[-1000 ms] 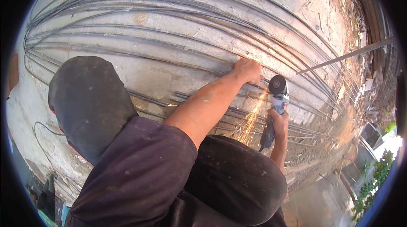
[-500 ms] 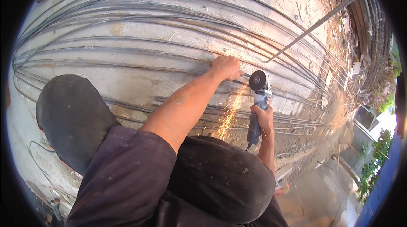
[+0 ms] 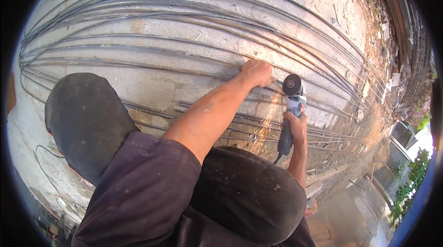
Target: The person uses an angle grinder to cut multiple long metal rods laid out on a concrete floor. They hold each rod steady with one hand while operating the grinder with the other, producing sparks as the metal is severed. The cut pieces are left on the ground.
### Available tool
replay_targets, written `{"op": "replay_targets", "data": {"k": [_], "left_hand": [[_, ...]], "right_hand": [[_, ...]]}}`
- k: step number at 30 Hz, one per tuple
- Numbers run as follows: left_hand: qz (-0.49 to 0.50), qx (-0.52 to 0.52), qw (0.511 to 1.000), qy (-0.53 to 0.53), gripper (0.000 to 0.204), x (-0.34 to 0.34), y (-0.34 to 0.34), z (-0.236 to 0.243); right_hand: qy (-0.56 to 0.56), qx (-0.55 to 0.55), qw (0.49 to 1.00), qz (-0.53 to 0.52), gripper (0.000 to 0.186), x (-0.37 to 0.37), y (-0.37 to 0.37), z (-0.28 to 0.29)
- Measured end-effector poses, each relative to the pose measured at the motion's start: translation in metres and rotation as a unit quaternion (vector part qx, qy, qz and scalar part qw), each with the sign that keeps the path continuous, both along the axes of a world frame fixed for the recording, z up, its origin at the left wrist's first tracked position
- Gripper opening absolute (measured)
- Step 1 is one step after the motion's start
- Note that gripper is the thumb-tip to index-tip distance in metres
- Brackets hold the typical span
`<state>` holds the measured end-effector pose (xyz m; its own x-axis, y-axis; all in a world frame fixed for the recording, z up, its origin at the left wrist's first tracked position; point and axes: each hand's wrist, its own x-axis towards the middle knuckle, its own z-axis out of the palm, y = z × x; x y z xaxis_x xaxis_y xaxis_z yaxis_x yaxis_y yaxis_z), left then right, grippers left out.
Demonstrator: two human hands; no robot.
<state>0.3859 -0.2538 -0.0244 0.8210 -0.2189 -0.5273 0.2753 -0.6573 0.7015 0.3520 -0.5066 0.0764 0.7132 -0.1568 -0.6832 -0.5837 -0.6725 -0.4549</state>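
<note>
My left hand point(image 3: 258, 72) is closed around a steel rebar point(image 3: 207, 75), with the bar's end poking out past the fingers toward the grinder. In my right hand point(image 3: 296, 124) is a grey angle grinder point(image 3: 286, 138), gripped by its body and held upright beside the left hand. Its dark round disc point(image 3: 292, 84) faces up, close to the bar's end; whether they touch I cannot tell. Orange sparks point(image 3: 267, 124) stream down and left between the grinder and my left forearm. The grinder's black cord point(image 3: 278, 158) trails from its lower end.
Long rebars point(image 3: 138, 39) fan across the concrete floor point(image 3: 161, 85), bunched together at the far left. My dark-clad knees point(image 3: 249, 191) rise close below the grinder. Stacked wood and metal point(image 3: 410, 30), debris and a green plant point(image 3: 413, 182) stand along the right side.
The long rod that slanted up to the right beside the disc is no longer visible. The spark stream is thinner and fainter. The view has shifted slightly; both hands keep their grips.
</note>
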Motion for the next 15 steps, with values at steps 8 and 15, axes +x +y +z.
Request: {"op": "replay_targets", "data": {"k": [8, 15], "left_hand": [[-0.015, 0.012, 1.000, -0.001, 0.053, 0.000, 0.000, 0.001], [-0.013, 0.014, 1.000, -0.022, 0.054, -0.001, -0.001, -0.001]], "right_hand": [[0.033, -0.011, 0.999, -0.002, 0.019, 0.003, -0.002, 0.000], [0.000, 0.018, 1.000, 0.011, 0.021, -0.007, -0.014, -0.004]]}}
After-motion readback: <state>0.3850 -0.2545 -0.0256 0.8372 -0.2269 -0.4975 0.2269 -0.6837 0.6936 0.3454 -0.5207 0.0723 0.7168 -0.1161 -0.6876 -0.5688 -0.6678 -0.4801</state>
